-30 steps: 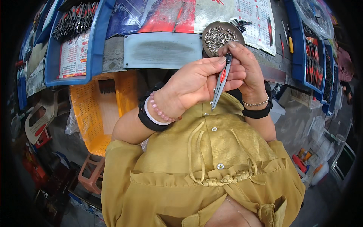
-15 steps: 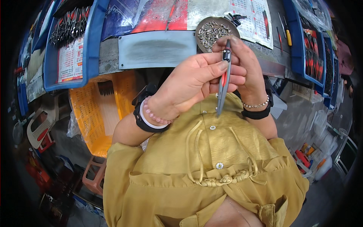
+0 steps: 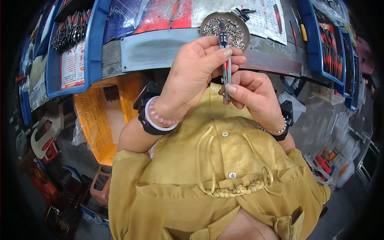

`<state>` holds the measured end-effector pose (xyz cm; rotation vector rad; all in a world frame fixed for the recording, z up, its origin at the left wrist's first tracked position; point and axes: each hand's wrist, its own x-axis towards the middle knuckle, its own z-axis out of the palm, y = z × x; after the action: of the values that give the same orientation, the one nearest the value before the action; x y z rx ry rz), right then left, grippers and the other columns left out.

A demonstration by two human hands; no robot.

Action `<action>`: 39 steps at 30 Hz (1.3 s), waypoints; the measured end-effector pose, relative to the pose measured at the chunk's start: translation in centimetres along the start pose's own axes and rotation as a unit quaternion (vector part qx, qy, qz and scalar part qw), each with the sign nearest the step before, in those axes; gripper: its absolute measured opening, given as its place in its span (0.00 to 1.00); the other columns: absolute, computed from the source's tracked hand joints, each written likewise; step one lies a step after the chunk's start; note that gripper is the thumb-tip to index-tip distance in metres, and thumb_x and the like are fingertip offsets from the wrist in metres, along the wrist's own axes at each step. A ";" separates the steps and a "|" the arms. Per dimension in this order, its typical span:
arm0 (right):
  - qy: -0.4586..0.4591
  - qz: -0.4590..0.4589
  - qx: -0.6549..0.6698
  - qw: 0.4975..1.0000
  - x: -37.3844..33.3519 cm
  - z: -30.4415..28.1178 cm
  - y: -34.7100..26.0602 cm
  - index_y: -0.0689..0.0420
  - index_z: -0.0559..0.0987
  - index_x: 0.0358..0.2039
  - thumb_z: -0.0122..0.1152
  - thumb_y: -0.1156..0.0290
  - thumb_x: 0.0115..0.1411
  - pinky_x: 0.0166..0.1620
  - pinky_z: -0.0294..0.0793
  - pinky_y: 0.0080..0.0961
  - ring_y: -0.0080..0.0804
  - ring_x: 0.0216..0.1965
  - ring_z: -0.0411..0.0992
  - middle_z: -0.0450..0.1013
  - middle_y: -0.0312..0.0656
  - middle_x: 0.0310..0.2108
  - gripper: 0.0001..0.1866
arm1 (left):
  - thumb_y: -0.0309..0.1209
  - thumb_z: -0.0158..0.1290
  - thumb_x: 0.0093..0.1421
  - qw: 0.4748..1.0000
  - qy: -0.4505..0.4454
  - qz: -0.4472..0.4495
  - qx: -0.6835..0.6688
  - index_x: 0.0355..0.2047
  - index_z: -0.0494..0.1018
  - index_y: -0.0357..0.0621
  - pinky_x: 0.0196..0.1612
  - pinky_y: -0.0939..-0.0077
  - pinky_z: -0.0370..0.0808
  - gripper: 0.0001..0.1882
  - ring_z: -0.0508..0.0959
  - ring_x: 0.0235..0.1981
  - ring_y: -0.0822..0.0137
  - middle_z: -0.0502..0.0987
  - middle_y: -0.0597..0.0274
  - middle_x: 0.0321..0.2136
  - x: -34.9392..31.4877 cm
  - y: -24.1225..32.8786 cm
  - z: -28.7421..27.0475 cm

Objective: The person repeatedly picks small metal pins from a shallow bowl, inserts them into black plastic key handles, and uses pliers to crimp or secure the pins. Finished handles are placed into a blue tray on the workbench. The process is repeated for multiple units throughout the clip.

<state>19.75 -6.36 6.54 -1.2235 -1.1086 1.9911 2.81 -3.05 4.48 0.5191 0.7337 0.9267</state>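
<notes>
Fingers of the left hand pinch a grey drawing compass just below its black head, thumb on top, while the right hand grasps it near the tips between thumb and fingers. Held before the chest, the compass has its legs together, pointing toward the person; gripping both ends probably steadies it and stops the legs swinging. Beyond its head sits a round bowl of small metal pins, likely kept near for easy reach. Left of that lies a pale board. Blue trays flank the bench, seemingly so either arm can reach them.
</notes>
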 end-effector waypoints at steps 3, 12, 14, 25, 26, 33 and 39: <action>0.012 0.010 0.038 0.999 0.0 0.1 0.3 0.63 0.77 0.31 0.57 0.69 0.61 0.23 0.58 0.11 0.14 0.19 0.62 0.73 0.37 0.24 0.09 | 0.28 0.49 0.63 0.999 0.007 0.003 0.031 0.47 0.69 0.33 0.42 0.79 0.77 0.14 0.79 0.40 0.69 0.77 0.55 0.40 0.3 -0.6 -0.3; 0.024 0.019 0.078 0.996 0.0 0.5 0.9 0.60 0.78 0.29 0.59 0.66 0.60 0.24 0.57 0.10 0.11 0.20 0.62 0.72 0.32 0.22 0.10 | 0.30 0.49 0.63 0.997 0.020 0.005 0.068 0.45 0.71 0.36 0.35 0.87 0.74 0.13 0.78 0.35 0.75 0.79 0.60 0.35 0.4 -1.6 -0.9; 0.026 0.022 0.082 0.996 0.1 0.5 1.0 0.61 0.78 0.30 0.59 0.67 0.60 0.23 0.57 0.10 0.11 0.19 0.61 0.72 0.33 0.22 0.10 | 0.30 0.48 0.63 0.997 0.026 0.012 0.078 0.44 0.72 0.36 0.33 0.88 0.73 0.12 0.78 0.34 0.76 0.79 0.60 0.35 0.5 -1.7 -1.0; 0.038 0.009 0.054 0.998 0.3 0.9 1.0 0.64 0.78 0.31 0.57 0.71 0.61 0.24 0.59 0.11 0.13 0.18 0.60 0.71 0.35 0.22 0.09 | 0.30 0.47 0.64 0.999 -0.007 0.040 0.025 0.48 0.69 0.35 0.38 0.84 0.76 0.14 0.79 0.36 0.72 0.78 0.57 0.36 0.7 -2.1 -1.4; 0.037 0.001 0.042 0.998 0.3 0.9 0.9 0.64 0.77 0.30 0.57 0.71 0.61 0.24 0.59 0.11 0.13 0.18 0.60 0.71 0.35 0.22 0.09 | 0.31 0.47 0.64 0.999 -0.010 0.051 0.014 0.48 0.68 0.35 0.39 0.82 0.76 0.15 0.79 0.37 0.71 0.78 0.56 0.37 0.7 -2.2 -1.4; 0.043 -0.011 0.007 0.999 0.4 1.4 0.7 0.63 0.77 0.29 0.57 0.69 0.61 0.24 0.59 0.11 0.12 0.19 0.60 0.71 0.34 0.22 0.10 | 0.31 0.48 0.65 0.997 -0.039 0.067 0.002 0.49 0.68 0.35 0.40 0.79 0.76 0.16 0.79 0.38 0.69 0.78 0.56 0.38 0.5 -2.1 -2.0; 0.046 0.000 0.058 0.997 0.7 1.7 0.6 0.62 0.78 0.28 0.58 0.67 0.61 0.23 0.58 0.10 0.11 0.20 0.61 0.72 0.34 0.21 0.11 | 0.31 0.48 0.64 0.998 -0.039 0.027 -0.033 0.48 0.69 0.35 0.41 0.79 0.77 0.15 0.78 0.38 0.70 0.78 0.56 0.38 0.8 -2.2 -2.4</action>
<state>17.91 -6.76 6.09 -1.2408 -0.9342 1.9486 2.46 -3.26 1.12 0.5152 0.6184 0.9723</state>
